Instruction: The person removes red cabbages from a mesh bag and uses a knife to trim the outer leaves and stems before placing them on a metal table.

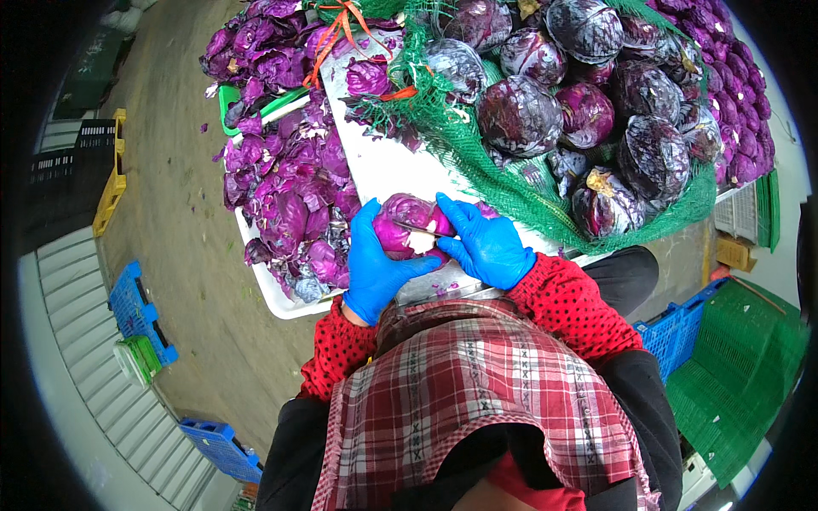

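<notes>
A red cabbage (399, 220) rests near the front edge of the white worktop (377, 160), its pale cut stem end facing me. Around its left side is my left hand (379, 265), in a blue glove, with the thumb across the near side. My right hand (482, 246), gloved alike, holds a thin knife (415, 228) whose blade lies against the cabbage by the stem; the handle is mostly hidden in the fingers. Beyond and to the right, a green mesh sack (511, 201) lies spread under several whole dark red cabbages (521, 115).
Left of the worktop stands a white crate (275, 303) heaped with purple leaves (287, 217). More leaves (268, 45) fill a green-rimmed crate behind. Peeled cabbages (741, 108) are stacked at the far right. Blue plastic pallets (137, 310) stand on the floor.
</notes>
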